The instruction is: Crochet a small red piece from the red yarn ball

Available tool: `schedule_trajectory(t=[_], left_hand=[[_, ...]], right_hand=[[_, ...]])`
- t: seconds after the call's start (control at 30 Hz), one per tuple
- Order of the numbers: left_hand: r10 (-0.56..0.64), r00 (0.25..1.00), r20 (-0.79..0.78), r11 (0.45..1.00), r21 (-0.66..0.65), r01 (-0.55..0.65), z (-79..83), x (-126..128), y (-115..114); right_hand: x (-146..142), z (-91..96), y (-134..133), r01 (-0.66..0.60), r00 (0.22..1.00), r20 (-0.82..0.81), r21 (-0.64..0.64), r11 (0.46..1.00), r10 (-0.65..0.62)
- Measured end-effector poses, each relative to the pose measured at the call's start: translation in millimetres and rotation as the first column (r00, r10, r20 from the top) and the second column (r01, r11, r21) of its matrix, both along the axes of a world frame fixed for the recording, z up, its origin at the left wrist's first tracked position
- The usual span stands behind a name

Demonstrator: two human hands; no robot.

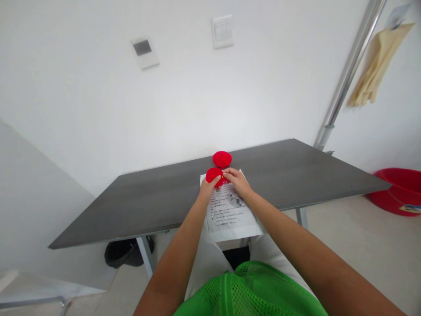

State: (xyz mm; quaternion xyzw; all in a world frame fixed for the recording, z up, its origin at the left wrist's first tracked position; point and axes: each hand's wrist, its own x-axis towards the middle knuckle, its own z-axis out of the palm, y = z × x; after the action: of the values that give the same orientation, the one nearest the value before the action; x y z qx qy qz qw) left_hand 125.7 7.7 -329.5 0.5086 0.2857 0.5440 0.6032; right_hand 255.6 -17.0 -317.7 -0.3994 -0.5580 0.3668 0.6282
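Observation:
A round red pouch (214, 174) lies on the far end of a printed paper sheet (228, 210) on the dark grey table (158, 197). My left hand (208, 189) pinches its left side, fingers closed on it. My right hand (237, 181) grips its right edge, at what looks like a small gold zip pull. A second round red piece (222, 158) lies just beyond on the table, untouched.
A white wall with a switch plate (222, 30) and a small panel (144, 52) stands behind the table. A metal pole (348, 74) and hanging beige gloves (375, 70) are at right, a red basin (399, 191) on the floor, a black bin (126, 252) under the table.

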Motion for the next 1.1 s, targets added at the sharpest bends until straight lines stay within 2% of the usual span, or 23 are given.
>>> schedule_trajectory(t=[0.43,1.1], left_hand=[[0.010,0.999,-0.032,0.999,-0.035,-0.011,1.3,0.0,-0.9],[0.006,0.999,-0.051,1.000,-0.009,-0.006,-2.3,-0.6,2.4]], right_hand=[[0.5,0.6,-0.4,0.018,1.000,0.009,0.023,1.000,-0.018],[0.4,1.2,-0.7,0.035,0.999,0.026,0.045,0.998,-0.036]])
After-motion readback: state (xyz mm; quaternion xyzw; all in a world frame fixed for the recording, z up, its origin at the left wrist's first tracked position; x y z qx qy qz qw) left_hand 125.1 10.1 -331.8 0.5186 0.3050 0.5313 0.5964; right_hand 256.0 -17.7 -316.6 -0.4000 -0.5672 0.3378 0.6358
